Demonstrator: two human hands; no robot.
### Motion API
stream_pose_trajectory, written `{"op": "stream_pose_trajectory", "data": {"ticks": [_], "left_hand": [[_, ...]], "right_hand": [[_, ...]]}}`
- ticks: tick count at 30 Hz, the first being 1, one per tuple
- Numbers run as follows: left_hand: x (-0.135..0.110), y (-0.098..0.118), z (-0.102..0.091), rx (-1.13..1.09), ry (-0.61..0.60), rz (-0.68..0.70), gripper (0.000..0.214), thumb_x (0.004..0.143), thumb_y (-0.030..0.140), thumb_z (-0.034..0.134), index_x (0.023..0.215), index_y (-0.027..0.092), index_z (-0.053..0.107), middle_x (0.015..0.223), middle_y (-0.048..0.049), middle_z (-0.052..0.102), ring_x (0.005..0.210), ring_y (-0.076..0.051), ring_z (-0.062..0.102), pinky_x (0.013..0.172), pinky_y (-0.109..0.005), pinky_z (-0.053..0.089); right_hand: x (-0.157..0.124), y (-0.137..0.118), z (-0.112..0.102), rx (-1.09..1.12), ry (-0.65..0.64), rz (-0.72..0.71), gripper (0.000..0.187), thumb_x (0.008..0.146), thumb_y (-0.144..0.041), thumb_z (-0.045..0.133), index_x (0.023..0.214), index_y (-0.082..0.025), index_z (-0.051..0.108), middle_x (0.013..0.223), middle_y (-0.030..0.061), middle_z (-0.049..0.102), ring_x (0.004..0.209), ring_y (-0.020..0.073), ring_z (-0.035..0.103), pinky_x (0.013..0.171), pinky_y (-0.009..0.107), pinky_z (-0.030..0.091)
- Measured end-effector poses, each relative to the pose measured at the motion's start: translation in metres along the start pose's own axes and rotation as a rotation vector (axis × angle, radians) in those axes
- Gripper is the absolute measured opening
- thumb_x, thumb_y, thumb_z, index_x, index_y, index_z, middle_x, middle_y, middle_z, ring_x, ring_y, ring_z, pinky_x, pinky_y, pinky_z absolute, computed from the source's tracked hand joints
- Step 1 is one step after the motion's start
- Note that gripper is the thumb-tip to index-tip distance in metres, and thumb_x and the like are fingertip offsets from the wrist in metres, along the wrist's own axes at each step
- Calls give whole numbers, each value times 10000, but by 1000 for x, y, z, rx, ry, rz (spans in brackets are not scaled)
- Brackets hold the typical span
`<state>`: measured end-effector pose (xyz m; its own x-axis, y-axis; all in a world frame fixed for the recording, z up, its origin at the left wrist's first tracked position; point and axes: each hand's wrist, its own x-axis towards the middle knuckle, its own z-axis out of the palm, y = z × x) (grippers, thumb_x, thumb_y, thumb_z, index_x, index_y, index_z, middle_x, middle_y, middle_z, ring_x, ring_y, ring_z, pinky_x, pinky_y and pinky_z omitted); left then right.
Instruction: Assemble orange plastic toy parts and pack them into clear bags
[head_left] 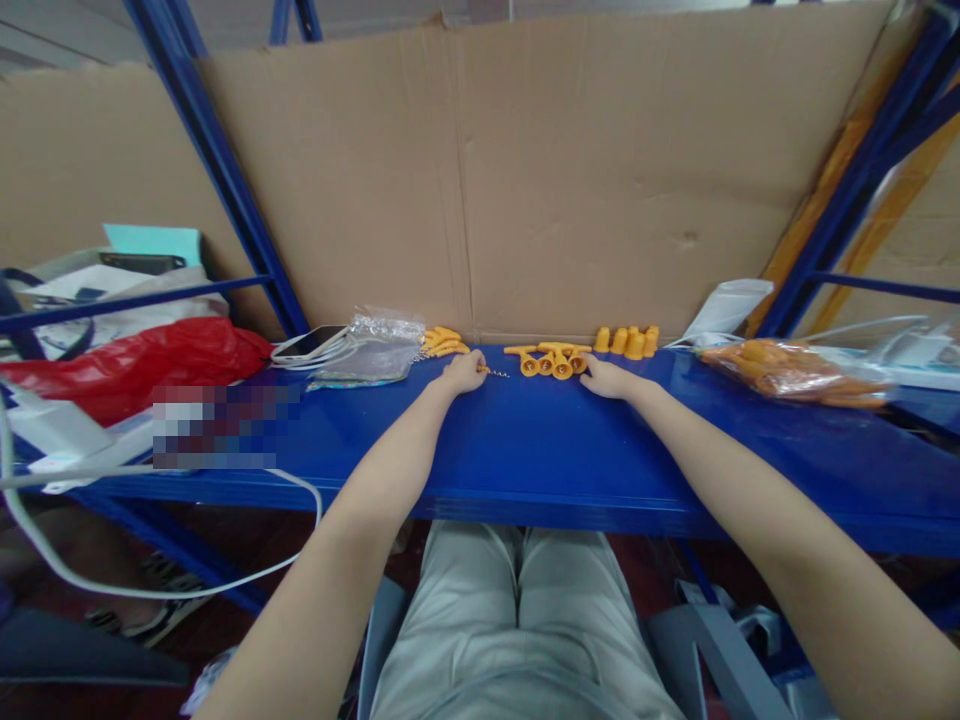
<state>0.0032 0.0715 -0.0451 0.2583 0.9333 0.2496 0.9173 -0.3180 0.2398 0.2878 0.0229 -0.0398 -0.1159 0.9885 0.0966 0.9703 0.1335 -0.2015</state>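
Note:
My left hand (466, 371) is closed around a small corkscrew with a yellow handle, its metal spiral (499, 374) pointing right above the blue shelf. To the right, several yellow plastic pieces with round, cup-like ends (561, 366) lie in a row, open ends toward me. My right hand (602, 377) has its fingers closed on the rightmost cup-like piece (577, 364); the fingertips are partly hidden. Behind my left hand is a pile of slim yellow pieces (444, 342). Several yellow caps (628, 342) stand upright behind my right hand.
Clear plastic bags (379, 350) and a phone with a white cable lie at the left, beside a red bag (150, 368). A bag of orange parts (795, 370) rests at the right. A cardboard sheet (540, 180) backs the blue shelf (540, 450) between blue posts.

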Motion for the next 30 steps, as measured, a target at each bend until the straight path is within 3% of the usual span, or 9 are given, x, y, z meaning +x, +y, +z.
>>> {"op": "stream_pose_trajectory", "data": {"ticks": [3, 12, 16, 20, 23, 25, 27, 30], "left_hand": [[2, -1, 0, 22, -22, 15, 221, 867, 224, 533, 1063, 191, 629, 1122, -97, 677, 1109, -227, 619, 966, -349, 498], [5, -6, 1, 98, -47, 102, 302, 856, 260, 526, 1121, 220, 665, 1174, -70, 688, 1155, -227, 603, 1007, -346, 475], [5, -6, 2, 105, -53, 122, 317, 855, 275, 526, 1133, 222, 668, 1185, -71, 690, 1155, -228, 606, 1011, -354, 474], [5, -6, 2, 91, -56, 128, 321, 850, 282, 537, 1133, 214, 672, 1177, -85, 695, 1143, -238, 614, 1007, -361, 478], [5, -6, 3, 77, -56, 137, 320, 843, 284, 549, 1131, 220, 673, 1161, -75, 701, 1136, -230, 617, 1000, -344, 479], [6, -5, 3, 72, -56, 139, 316, 840, 285, 555, 1127, 225, 674, 1157, -68, 703, 1138, -226, 616, 999, -337, 478], [5, -5, 3, 66, -58, 129, 311, 839, 289, 560, 1120, 225, 676, 1164, -70, 700, 1139, -228, 615, 999, -340, 477], [4, -3, 3, 60, -69, 116, 311, 841, 291, 558, 1120, 219, 677, 1187, -80, 691, 1139, -236, 617, 998, -350, 478]], "right_hand": [[0, 1, 0, 1, 10, -9, 561, 883, -166, 435, 1420, -9, 395, 1426, 240, 502, 1276, 292, 544, 1070, 347, 399], [2, 3, 1, 6, 36, -15, 565, 882, -159, 459, 1434, -45, 413, 1380, 205, 562, 1233, 279, 584, 1055, 351, 428], [5, 10, -3, 80, 81, -99, 494, 834, -85, 474, 1319, -112, 569, 1333, 127, 621, 1211, 251, 597, 1046, 331, 441], [6, 27, -16, 155, 233, 42, 394, 839, -99, 450, 1164, -106, 674, 1210, 139, 689, 1124, 254, 636, 991, 331, 477], [4, 46, -23, 163, 451, 207, 446, 864, -147, 405, 1253, -95, 616, 1257, 162, 653, 1153, 262, 611, 1007, 360, 463], [1, 59, -24, 122, 524, 256, 498, 842, -170, 432, 1319, -115, 561, 1356, 163, 580, 1247, 284, 542, 1036, 394, 441], [-1, 70, -23, 87, 547, 264, 545, 829, -173, 448, 1370, -149, 512, 1466, 147, 478, 1340, 289, 453, 1082, 426, 395], [-4, 79, -19, 61, 454, 298, 611, 842, -199, 465, 1450, -160, 422, 1556, 143, 354, 1406, 315, 365, 1109, 509, 350]]}}
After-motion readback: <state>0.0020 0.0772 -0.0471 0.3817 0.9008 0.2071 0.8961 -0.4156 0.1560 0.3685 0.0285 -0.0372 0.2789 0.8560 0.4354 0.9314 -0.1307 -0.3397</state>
